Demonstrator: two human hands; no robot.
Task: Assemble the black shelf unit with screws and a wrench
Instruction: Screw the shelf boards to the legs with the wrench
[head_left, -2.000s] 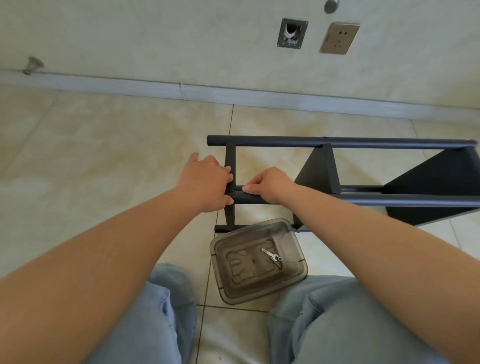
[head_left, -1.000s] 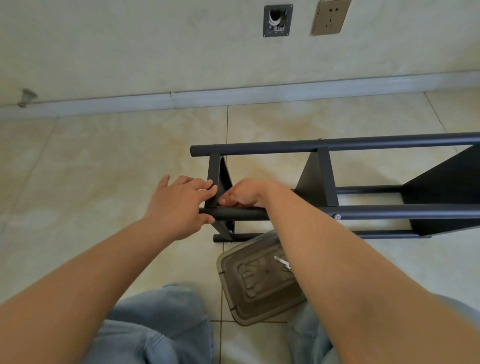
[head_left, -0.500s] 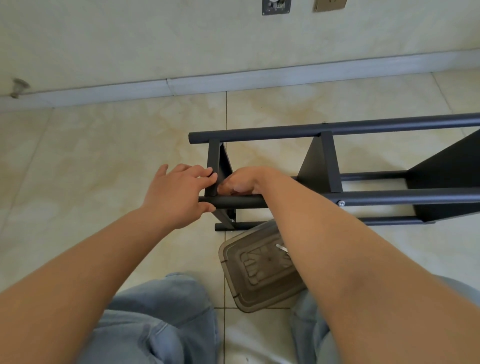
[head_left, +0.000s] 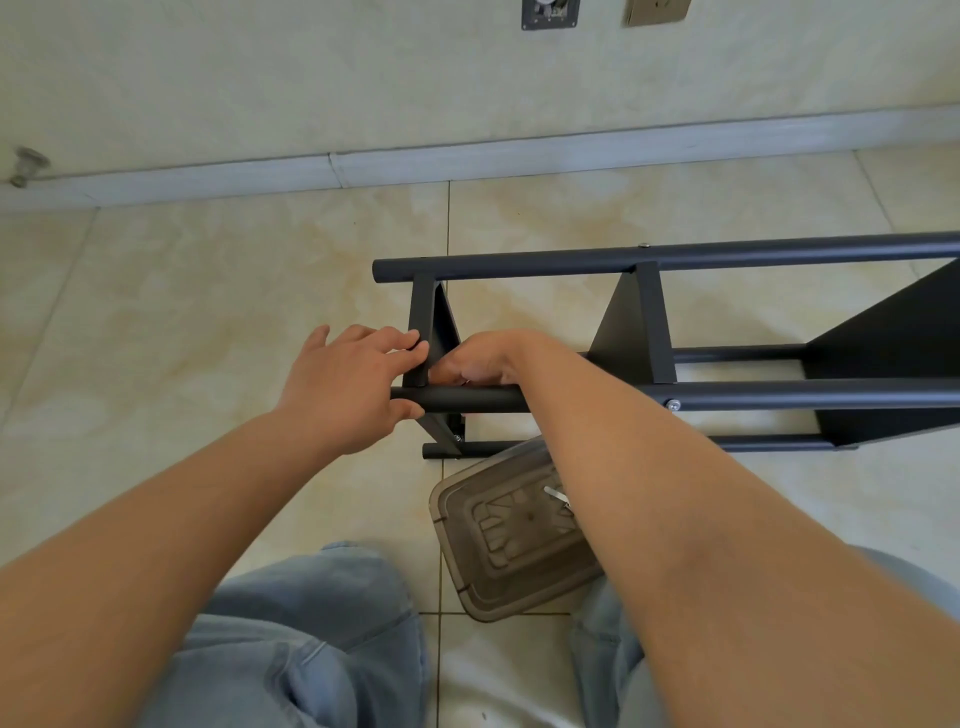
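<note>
The left hand (head_left: 345, 387) grips the near tube (head_left: 779, 395) of the shelf (head_left: 634, 332) at its left end: the thumb is under the tube and the fingers (head_left: 402, 345) reach over to the end panel (head_left: 422, 332). The right hand (head_left: 478, 358) is curled just behind the same tube, beside the end panel, and its fingertips are hidden, so I cannot tell what it holds. Both forearms stretch forward from the body. The shelf lies on its side on the tiled floor (head_left: 208, 312), with its long tubes running to the right from the hands. A screw (head_left: 673, 404) sits in the near tube, right of the right arm. In front of the shelf, a clear tray (head_left: 498, 551) lies on the floor between the knees (head_left: 311, 623), and the right forearm covers part of it. A wrench (head_left: 556, 493) lies in the tray, half hidden by this arm. Behind the shelf is the wall (head_left: 363, 78) with a socket (head_left: 657, 10).
</note>
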